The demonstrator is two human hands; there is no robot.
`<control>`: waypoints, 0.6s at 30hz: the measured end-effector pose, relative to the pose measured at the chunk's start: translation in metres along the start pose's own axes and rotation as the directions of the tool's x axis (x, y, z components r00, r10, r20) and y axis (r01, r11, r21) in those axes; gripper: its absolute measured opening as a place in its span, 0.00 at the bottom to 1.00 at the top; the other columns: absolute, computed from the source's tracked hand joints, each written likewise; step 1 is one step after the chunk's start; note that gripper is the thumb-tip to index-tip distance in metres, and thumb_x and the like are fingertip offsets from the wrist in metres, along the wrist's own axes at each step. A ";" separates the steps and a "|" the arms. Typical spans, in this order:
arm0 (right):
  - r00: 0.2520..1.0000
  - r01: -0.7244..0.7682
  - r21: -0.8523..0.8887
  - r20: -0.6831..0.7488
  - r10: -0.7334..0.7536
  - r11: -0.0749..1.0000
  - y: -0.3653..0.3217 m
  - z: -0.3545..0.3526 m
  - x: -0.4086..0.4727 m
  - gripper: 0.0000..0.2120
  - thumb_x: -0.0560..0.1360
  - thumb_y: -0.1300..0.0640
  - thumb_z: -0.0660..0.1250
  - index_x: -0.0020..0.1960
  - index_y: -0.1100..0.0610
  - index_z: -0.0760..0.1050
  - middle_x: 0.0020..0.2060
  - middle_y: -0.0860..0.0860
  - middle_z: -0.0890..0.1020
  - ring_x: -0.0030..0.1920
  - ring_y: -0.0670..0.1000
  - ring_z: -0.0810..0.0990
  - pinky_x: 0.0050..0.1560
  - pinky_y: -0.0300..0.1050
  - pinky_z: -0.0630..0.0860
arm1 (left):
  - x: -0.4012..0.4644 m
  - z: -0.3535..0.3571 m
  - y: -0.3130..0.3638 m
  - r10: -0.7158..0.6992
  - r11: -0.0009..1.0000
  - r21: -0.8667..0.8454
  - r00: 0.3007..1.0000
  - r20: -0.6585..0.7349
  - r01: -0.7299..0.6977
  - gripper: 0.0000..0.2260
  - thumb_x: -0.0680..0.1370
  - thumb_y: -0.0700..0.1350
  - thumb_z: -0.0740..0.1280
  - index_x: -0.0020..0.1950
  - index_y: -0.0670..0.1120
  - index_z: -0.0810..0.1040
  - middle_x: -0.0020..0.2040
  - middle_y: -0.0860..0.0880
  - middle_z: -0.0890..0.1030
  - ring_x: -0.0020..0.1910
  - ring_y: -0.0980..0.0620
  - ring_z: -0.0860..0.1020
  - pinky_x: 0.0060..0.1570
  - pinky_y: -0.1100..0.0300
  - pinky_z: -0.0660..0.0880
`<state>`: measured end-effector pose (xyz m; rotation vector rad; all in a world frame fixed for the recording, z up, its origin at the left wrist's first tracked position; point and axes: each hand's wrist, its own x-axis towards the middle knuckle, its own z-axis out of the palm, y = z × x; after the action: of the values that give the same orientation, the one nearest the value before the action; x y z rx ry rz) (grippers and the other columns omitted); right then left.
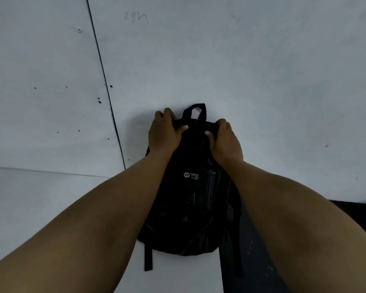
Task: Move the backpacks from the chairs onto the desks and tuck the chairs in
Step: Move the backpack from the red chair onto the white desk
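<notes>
Backpack: one black backpack (190, 199) lies on the pale desk (262, 81), its top against or just beside the far surface, its bottom near the desk's front edge.
Writing on backpack: a small white logo (191, 176) with a geometric mark and a few lines of text, too small to read for certain.
Writing on desk: faint pencilled marks (135, 16) near the top, perhaps digits, not legible.
Carry loop: one loop handle (195, 111) stands up at the top, between the two hands, untouched.
Straps: one strap (148, 259) trails off the bottom left; another (238, 240) hangs at the right over the desk edge.
Left hand: left hand (164, 132) grips the top left of the backpack, fingers curled over the fabric, thumb pressed on the front.
Right hand: right hand (225, 138) grips the top right in the same way.
Hands counted: two, both holding the backpack.
</notes>
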<state>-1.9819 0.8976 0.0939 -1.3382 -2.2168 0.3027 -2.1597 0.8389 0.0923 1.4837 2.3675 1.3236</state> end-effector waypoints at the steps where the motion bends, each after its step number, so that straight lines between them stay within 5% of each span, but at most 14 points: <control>1: 0.999 -0.007 -0.038 -0.036 0.006 0.999 0.001 0.003 0.003 0.17 0.82 0.46 0.60 0.62 0.58 0.66 0.58 0.56 0.74 0.56 0.57 0.75 0.43 0.51 0.73 | 0.002 0.003 0.000 -0.028 1.000 0.012 0.999 -0.027 0.028 0.22 0.72 0.59 0.73 0.55 0.46 0.71 0.54 0.46 0.73 0.52 0.45 0.75 0.43 0.55 0.71; 6: 0.989 -0.043 -0.180 -0.150 0.016 0.983 0.008 0.018 0.014 0.21 0.78 0.45 0.65 0.62 0.59 0.69 0.58 0.57 0.74 0.57 0.59 0.74 0.47 0.54 0.74 | 0.007 0.017 -0.007 -0.034 0.952 0.298 0.994 -0.103 0.063 0.28 0.70 0.67 0.68 0.56 0.46 0.71 0.56 0.43 0.74 0.56 0.42 0.72 0.53 0.48 0.71; 18: 0.992 -0.052 -0.265 -0.122 0.020 0.963 -0.002 0.015 0.012 0.20 0.78 0.46 0.65 0.61 0.59 0.68 0.57 0.57 0.74 0.58 0.59 0.73 0.53 0.55 0.71 | 0.001 0.010 -0.008 -0.047 0.976 0.216 0.999 0.010 0.044 0.27 0.72 0.64 0.68 0.59 0.45 0.69 0.57 0.43 0.73 0.58 0.43 0.71 0.41 0.52 0.72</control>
<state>-1.9957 0.9083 0.0861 -1.4953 -2.1925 -0.0669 -2.1619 0.8448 0.0809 1.4726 2.5890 1.0711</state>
